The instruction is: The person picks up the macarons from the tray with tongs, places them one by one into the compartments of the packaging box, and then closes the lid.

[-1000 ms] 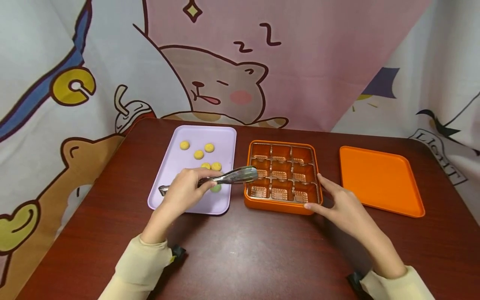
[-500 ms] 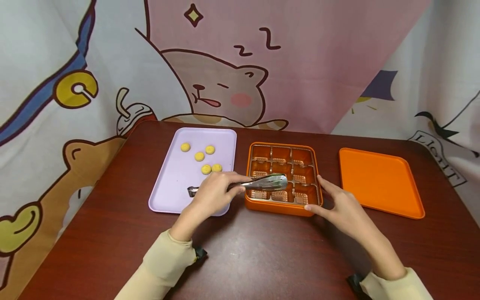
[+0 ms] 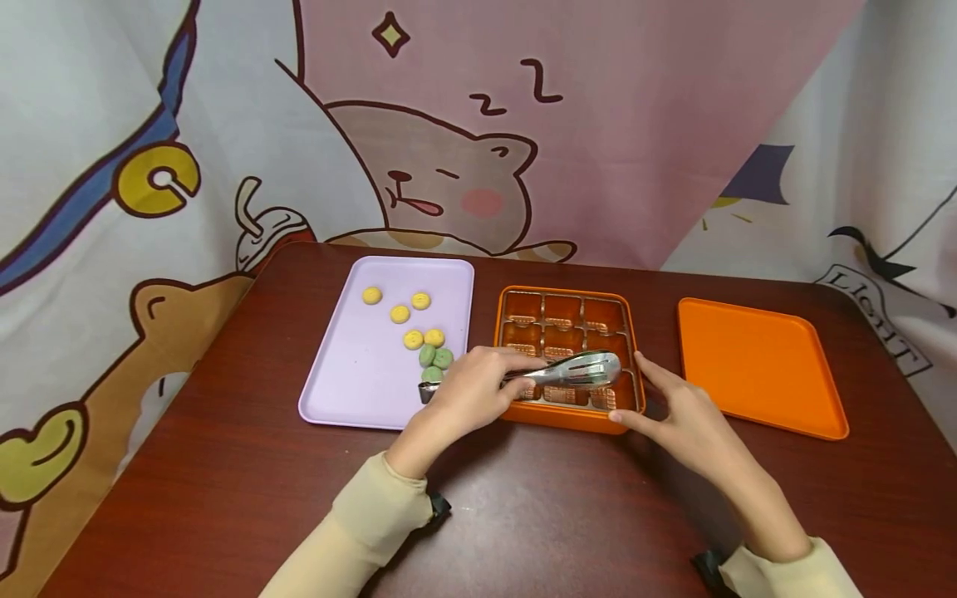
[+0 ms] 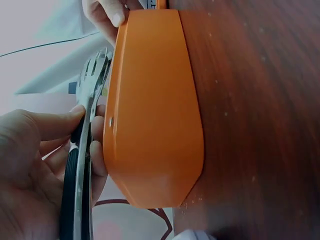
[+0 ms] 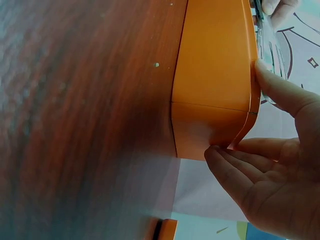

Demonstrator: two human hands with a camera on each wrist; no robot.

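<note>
My left hand (image 3: 478, 390) grips metal tongs (image 3: 571, 371) with black handles, holding them level over the front of the orange box (image 3: 568, 418). The tongs' tips reach above the box's front right compartment; I cannot tell whether anything is between them. A clear insert (image 3: 562, 320) divides the box into several square compartments. My right hand (image 3: 684, 411) holds the box's front right corner, thumb at the rim and fingers along the right side, also seen in the right wrist view. On the lilac tray (image 3: 336, 390) lie several yellow cookies (image 3: 399, 314) and green cookies (image 3: 433, 375).
An orange lid (image 3: 758, 365) lies on the table at the right. The dark wooden table (image 3: 523, 515) ends at a cartoon-printed curtain (image 3: 613, 149) behind it. The tray stands just left of the box.
My left hand has carried the tongs rightward from above the tray to over the box's front right, uncovering green cookies on the tray. My right hand has stayed at the box corner.
</note>
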